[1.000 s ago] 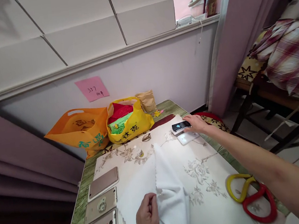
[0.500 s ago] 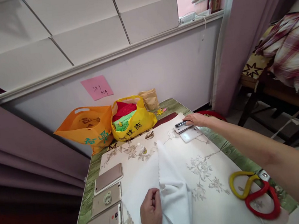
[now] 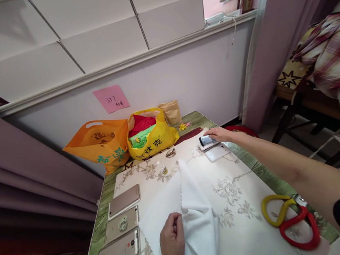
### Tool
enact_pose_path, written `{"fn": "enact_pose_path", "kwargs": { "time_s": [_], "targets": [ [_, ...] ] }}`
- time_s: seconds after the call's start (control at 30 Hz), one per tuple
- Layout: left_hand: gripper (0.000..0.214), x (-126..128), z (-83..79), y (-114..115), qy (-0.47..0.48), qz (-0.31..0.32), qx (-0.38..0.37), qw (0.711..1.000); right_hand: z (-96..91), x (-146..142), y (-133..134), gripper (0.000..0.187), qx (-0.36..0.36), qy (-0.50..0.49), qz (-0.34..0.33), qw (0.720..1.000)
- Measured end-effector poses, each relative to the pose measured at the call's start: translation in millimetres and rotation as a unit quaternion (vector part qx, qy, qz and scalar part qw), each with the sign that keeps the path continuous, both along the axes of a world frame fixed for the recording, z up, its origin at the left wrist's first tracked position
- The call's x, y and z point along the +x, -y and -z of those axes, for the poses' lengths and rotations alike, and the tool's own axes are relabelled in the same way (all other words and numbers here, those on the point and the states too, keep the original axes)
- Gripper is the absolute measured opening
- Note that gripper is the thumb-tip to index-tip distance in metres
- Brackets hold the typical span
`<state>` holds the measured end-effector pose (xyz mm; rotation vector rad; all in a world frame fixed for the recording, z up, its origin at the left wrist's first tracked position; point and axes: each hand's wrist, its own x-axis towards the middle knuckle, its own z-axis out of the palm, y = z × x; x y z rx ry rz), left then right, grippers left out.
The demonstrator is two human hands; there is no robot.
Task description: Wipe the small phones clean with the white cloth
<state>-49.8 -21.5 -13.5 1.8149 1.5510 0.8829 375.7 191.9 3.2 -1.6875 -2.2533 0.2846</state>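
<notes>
My left hand is closed on the edge of a white cloth that lies folded and creased over the table's front. With my right arm stretched to the far right corner, my right hand grips a dark-edged phone, its glossy face tilted towards me. Just beneath it rests a pale phone, partly hidden, and a white phone lies beside that one. Along the left side are a rose-gold phone, a gold phone with a round ring holder and another gold phone.
Red-and-yellow-handled scissors lie at the right edge. A small bottle and glasses are mid-table. An orange bag, a yellow bag and a brown packet stand against the wall. A person in a plaid shirt is at right.
The phone in my right hand has tilted up from nearly edge-on, so more of its glossy face shows. My left hand and the cloth have stayed in place.
</notes>
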Motion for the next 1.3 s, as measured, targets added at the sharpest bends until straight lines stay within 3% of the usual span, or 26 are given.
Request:
{"fn": "enact_pose_path", "kwargs": {
  "time_s": [0.37,0.57,0.8,0.87,0.97,1.07,1.17,1.23,1.3],
  "targets": [
    [0.029,-1,-0.3,0,-0.015,-0.002,0.01,1.0,18.3,-3,0,0.043,0.018,0.001,-0.026,1.0],
    [0.028,0,-1.2,0,0.001,-0.003,0.004,1.0,8.7,-4,6,0.071,-0.012,0.056,-0.061,0.996],
    [0.028,-1,0.4,1,-0.02,0.012,0.0,1.0,-2.6,-19,8,0.045,-0.038,0.105,-0.056,0.992],
    [0.028,0,-0.8,1,-0.024,0.013,-0.004,1.0,-5.1,-20,10,0.047,-0.04,0.108,-0.056,0.992],
    [0.025,3,-4.5,5,-0.02,0.01,-0.008,1.0,-12.6,-21,20,0.064,-0.032,0.103,-0.045,0.993],
    [0.022,6,-8.7,12,-0.008,0.006,-0.005,1.0,-24.4,-34,40,0.078,0.052,0.042,0.022,0.998],
    [0.017,6,-10.0,17,-0.013,0.001,0.0,1.0,-34.2,-73,80,0.073,0.114,-0.074,0.071,0.988],
    [0.014,5,-9.0,19,-0.006,-0.002,-0.004,1.0,-35.8,-113,122,0.066,0.085,-0.153,0.079,0.981],
    [0.013,4,-7.4,20,0.018,-0.011,-0.015,1.0,-31.9,-159,170,0.066,0.023,-0.245,0.042,0.968]
  ]
}}
